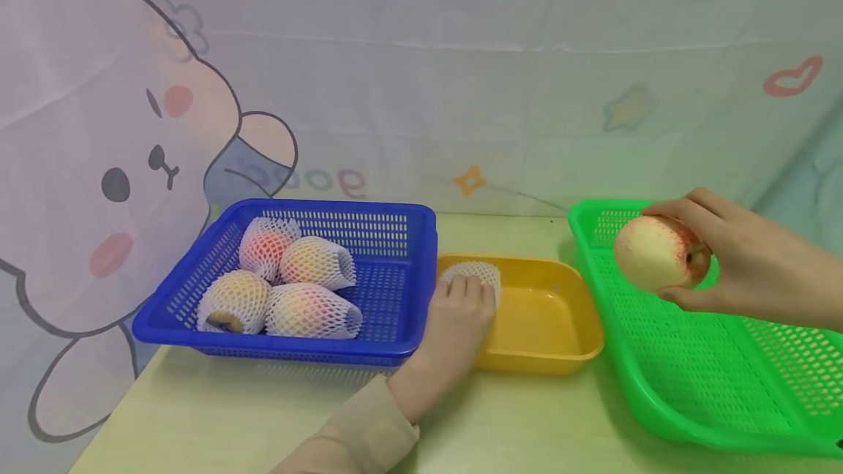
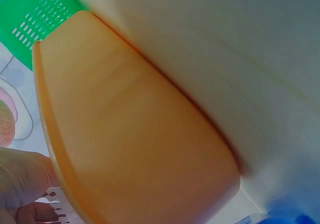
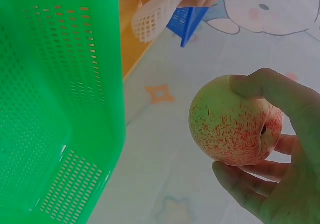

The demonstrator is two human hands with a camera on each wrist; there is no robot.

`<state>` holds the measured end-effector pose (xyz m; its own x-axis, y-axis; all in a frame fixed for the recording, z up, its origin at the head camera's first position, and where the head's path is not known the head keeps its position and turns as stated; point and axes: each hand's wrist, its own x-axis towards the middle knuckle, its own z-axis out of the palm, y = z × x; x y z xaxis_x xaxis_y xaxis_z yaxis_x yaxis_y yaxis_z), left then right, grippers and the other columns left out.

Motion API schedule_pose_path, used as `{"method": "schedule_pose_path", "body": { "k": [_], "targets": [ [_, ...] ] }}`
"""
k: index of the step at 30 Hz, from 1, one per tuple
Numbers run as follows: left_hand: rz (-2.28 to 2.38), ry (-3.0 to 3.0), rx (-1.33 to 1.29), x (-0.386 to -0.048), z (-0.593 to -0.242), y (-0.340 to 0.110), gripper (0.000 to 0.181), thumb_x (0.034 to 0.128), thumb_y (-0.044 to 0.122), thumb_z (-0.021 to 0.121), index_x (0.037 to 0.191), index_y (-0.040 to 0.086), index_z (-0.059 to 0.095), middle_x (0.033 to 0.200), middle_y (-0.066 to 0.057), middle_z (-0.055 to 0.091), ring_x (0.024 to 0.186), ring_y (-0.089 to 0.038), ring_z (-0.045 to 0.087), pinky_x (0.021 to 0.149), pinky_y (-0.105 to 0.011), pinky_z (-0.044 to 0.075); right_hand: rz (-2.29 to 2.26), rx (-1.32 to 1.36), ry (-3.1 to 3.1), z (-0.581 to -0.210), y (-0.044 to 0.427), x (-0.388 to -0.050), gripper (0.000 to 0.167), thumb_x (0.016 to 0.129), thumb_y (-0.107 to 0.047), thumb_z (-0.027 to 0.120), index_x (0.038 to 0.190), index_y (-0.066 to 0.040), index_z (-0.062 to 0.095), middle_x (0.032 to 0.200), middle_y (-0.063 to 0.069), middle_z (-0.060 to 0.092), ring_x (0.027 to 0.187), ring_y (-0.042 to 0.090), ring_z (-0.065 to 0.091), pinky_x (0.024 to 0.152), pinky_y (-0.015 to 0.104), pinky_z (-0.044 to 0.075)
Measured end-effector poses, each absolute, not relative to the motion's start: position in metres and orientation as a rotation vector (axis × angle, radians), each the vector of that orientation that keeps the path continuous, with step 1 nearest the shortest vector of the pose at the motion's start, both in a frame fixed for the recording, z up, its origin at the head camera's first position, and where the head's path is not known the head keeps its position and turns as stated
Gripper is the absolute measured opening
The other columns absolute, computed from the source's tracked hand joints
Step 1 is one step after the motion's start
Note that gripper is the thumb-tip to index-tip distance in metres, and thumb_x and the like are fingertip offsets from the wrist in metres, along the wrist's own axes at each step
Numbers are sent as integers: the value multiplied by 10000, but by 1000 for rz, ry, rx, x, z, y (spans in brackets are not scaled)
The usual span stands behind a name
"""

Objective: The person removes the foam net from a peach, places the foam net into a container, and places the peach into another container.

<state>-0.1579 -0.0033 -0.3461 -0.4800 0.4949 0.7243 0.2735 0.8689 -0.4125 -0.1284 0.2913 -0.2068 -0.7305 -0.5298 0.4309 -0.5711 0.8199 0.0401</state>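
My right hand [image 1: 731, 258] holds a yellow apple with red speckles [image 1: 652, 251] above the green basket [image 1: 632, 379]. In the right wrist view its thumb and fingers [image 3: 240, 189] grip the apple [image 3: 232, 126] from opposite sides, and the fruit is bare. My left hand [image 1: 461, 320] grips a white foam net sleeve [image 1: 484, 274] at the left side of the yellow tray [image 1: 540, 320]. The sleeve [image 3: 155, 16] looks flat, with no fruit visible in it. The left wrist view mostly shows the tray's outer wall [image 2: 130, 124].
A blue basket [image 1: 388, 276] stands to the left, holding several fruits in foam nets [image 1: 306, 309]. The yellow tray sits between the blue and green baskets on a pale table [image 1: 276, 401]. A printed cloth [image 1: 461, 93] hangs behind.
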Motion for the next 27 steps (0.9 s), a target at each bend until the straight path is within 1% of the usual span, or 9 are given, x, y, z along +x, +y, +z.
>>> {"method": "schedule_pose_path", "body": {
  "k": [6, 11, 15, 21, 27],
  "targets": [
    [319, -2114, -537, -160, -347, -1, 61, 830, 172, 673, 773, 178, 695, 737, 25, 652, 696, -130, 602, 635, -258, 473, 152, 731, -2654, -208, 293, -136, 775, 514, -240, 920, 1201, -220, 562, 1009, -75, 511, 807, -30, 432, 595, 217, 426],
    [360, -2161, -515, -159, -346, 1, 40, 835, 205, 688, 804, 180, 694, 739, 30, 646, 693, -119, 594, 629, -248, 465, 168, 697, -2703, -209, 293, -145, 747, 520, -230, 918, 1182, -201, 574, 996, -53, 529, 798, 7, 437, 606, 224, 428],
    [382, -2188, -500, -159, -347, 1, 45, 835, 198, 687, 795, 177, 688, 723, 36, 638, 685, -113, 596, 648, -251, 483, 162, 683, -2732, -210, 295, -154, 738, 530, -231, 915, 1179, -172, 570, 978, -34, 524, 779, 39, 445, 596, 225, 423],
    [369, -2195, -471, -161, -349, 3, 64, 835, 174, 672, 771, 179, 678, 699, 43, 628, 659, -103, 589, 619, -234, 479, 155, 658, -2762, -211, 296, -167, 713, 546, -216, 905, 1169, -138, 568, 979, 8, 534, 784, 99, 476, 590, 238, 421],
    [352, -2229, -435, -162, -350, 4, 62, 814, 159, 692, 757, 182, 695, 684, 41, 636, 639, -101, 587, 595, -220, 472, 151, 671, -2818, -213, 298, -178, 693, 583, -230, 886, 1182, -123, 554, 993, 30, 536, 789, 114, 495, 604, 242, 421]
  ]
}}
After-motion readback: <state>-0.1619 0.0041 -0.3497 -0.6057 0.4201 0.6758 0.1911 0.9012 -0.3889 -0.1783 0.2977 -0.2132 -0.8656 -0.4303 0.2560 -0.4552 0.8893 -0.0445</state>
